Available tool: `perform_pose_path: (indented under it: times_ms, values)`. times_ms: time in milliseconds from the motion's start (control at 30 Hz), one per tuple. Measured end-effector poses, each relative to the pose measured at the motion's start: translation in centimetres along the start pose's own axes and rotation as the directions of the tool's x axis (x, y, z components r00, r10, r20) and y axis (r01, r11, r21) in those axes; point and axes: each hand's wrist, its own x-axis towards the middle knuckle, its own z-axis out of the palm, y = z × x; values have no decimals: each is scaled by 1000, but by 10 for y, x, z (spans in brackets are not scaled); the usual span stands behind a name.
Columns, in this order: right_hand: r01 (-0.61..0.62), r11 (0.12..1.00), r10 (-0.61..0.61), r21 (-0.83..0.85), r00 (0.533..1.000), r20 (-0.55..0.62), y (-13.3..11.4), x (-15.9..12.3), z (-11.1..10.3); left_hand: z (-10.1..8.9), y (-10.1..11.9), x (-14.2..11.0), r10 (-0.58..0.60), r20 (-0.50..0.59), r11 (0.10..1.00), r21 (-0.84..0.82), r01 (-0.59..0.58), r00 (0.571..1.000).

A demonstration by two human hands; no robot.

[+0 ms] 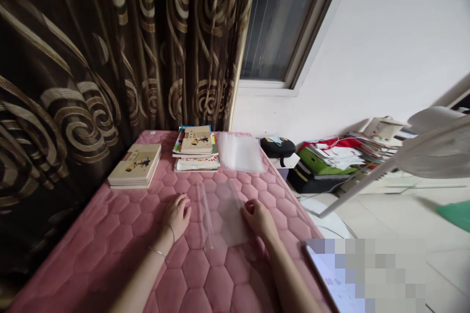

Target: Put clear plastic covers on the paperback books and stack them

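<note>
Clear cover: the thin transparent cover (227,212) lies at the centre of the clock, twelve being the far end of the pink quilted pad (198,279); it lies flat between the two hands, perhaps so that both edges can be reached.
Left hand: at nine o'clock, the left hand (177,215) rests on the pad just beside the cover, apart from it, fingers loosely bent and parted from the thumb, with nothing seen in them; it is probably clear of the film to leave that edge free.
Right hand: at three o'clock, the right hand (260,220) has its fingers curled in at the cover's edge, likely to steady such slippery film; whether they pinch it or only press, I cannot tell.
Spare film: at half past twelve, a sheaf of clear sheets (244,153) lies fanned, perhaps for easy picking.
Tan books: at ten, the squared stack (134,166) seems set aside to leave working room.
Mixed pile: at eleven, a tan book tops a pile of colourful booklets (196,156), the smaller one uppermost, probably for stability.
</note>
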Motion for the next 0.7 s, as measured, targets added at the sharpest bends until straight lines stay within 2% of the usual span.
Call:
perform_pose_path:
  times_ms: [167,300,367,400,433,500,567,633,667,700]
  values:
    - [-79,990,80,119,997,2,-6,-2,-5,-3,-2,2,8,-31,993,-122,-12,999]
    - [-68,930,47,361,997,68,-17,-2,-10,-12,11,5,-45,-61,963,-267,27,997]
    - [-56,861,-5,506,993,119,-28,-7,-8,-16,29,8,-124,17,910,-397,120,992]
    - [-42,828,-40,559,990,133,-34,-11,-6,-17,39,9,-173,97,858,-473,199,980]
    - [-7,806,-88,591,988,131,-42,-16,-4,-17,50,10,-223,194,784,-546,294,955]
    - [145,792,-250,593,963,98,-57,-26,1,-16,70,12,-299,360,644,-607,466,883]
    - [342,780,-449,524,889,89,-71,-35,5,-13,83,13,-363,435,552,-612,567,824]
    - [462,760,-571,457,810,132,-77,-41,6,-10,85,13,-427,470,498,-591,635,773]
    - [479,760,-587,440,796,147,-77,-41,7,-9,84,13,-457,490,473,-574,669,743]
    - [474,771,-574,425,806,143,-75,-40,7,-9,80,12,-483,513,447,-553,703,710]
